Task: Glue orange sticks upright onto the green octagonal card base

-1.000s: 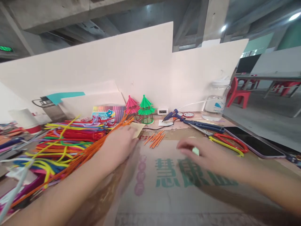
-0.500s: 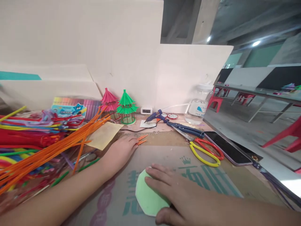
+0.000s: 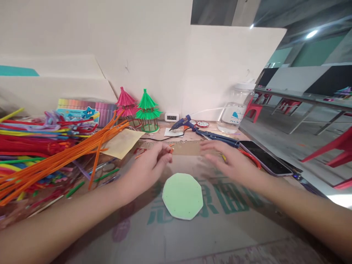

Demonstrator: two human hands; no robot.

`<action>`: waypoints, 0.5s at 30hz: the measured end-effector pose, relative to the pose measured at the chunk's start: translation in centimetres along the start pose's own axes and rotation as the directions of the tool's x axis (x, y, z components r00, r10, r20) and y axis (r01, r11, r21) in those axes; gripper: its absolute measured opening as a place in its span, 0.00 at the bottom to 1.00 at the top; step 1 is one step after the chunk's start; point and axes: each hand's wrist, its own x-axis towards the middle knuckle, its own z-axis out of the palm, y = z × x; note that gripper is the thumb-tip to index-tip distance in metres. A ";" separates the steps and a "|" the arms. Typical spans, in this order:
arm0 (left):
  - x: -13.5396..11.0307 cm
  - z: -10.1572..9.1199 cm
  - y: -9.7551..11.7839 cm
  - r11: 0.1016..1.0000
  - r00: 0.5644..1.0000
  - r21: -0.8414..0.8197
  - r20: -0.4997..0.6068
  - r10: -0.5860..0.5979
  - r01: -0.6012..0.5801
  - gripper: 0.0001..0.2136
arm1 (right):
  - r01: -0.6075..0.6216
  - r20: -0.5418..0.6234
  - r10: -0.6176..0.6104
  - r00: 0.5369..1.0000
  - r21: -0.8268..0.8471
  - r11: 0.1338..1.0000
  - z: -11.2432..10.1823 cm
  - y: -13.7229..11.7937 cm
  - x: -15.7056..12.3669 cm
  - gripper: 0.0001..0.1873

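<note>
A pale green, many-sided card disc (image 3: 183, 196) lies flat on the clear sheet, just in front of me and between my forearms. Beyond it, my left hand (image 3: 155, 161) has its thumb and fingers curled together at some short orange pipe cleaner pieces (image 3: 172, 149); my fingers hide most of them. My right hand (image 3: 224, 156) hovers past the disc's far right side, fingers stretched out and slightly blurred, holding nothing. Behind it the scissors (image 3: 251, 158) are mostly covered, with part of the red handle showing.
Long orange pipe cleaners (image 3: 66, 154) and a mixed colourful heap fill the left. A glue gun (image 3: 184, 123), green pagoda model (image 3: 148, 113), pink pagoda model (image 3: 127, 104), small clock (image 3: 172, 117) and water bottle (image 3: 235, 110) stand at the back. A phone (image 3: 265, 157) lies right.
My right hand has lifted off the green disc and moved away forward, uncovering it. My left hand has risen from flat on the table and curled its fingers at the orange pieces.
</note>
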 end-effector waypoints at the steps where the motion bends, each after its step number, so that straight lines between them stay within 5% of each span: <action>1: -0.5 0.2 0.4 0.999 0.998 -0.045 0.059 0.004 -0.002 0.08 | -0.059 -0.027 0.058 0.998 -0.023 0.998 -0.6 1.1 0.8 0.17; 4: -1.8 0.6 0.8 0.993 0.987 0.023 0.113 0.116 -0.119 0.10 | -0.170 -0.036 0.167 0.985 -0.106 0.980 -1.8 4.2 3.6 0.22; 8: -2.9 0.8 -0.2 0.937 0.944 0.148 0.153 0.294 -0.316 0.10 | -0.161 0.025 0.173 0.985 -0.245 0.956 -1.4 6.8 8.3 0.31; 15: -3.8 1.6 -1.4 0.894 0.885 0.192 0.329 0.330 -0.404 0.16 | -0.231 0.121 0.260 0.958 -0.209 0.950 1.7 10.0 16.3 0.36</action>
